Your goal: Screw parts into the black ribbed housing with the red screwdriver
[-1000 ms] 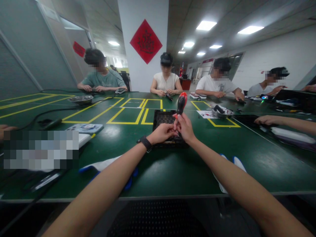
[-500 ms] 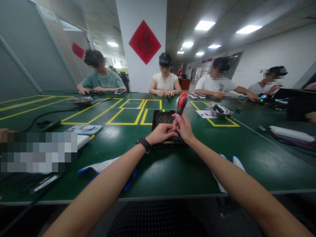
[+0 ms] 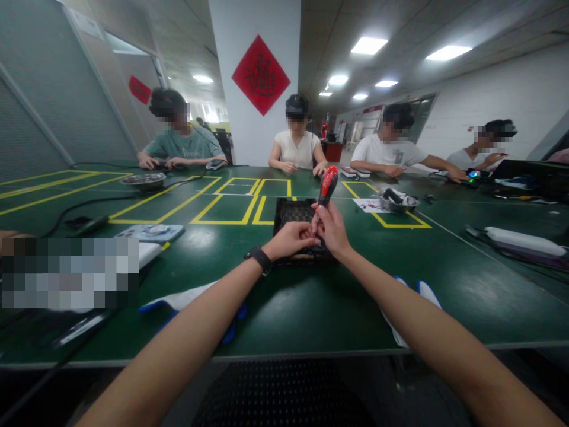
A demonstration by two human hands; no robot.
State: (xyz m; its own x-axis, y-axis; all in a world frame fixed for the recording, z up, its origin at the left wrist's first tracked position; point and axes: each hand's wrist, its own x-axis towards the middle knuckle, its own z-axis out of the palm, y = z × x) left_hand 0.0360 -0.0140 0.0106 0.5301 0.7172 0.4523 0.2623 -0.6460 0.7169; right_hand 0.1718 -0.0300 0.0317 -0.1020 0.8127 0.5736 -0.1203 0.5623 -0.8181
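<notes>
Nearest, short of the fingers: blue-trimmed fabric gloves (image 3: 182,299), partly behind the forearms. Right hand (image 3: 333,230) clamped on the red-and-black screwdriver (image 3: 328,187), bulbous handle above the fingertips, tip hidden; left hand (image 3: 293,239) bunched alongside, can't tell if gripping, both over a black textured-bottom case (image 3: 288,212). Beyond the fingers, shiny metal bowl (image 3: 402,208), then red diamond poster (image 3: 261,74), black characters unreadable from here.
</notes>
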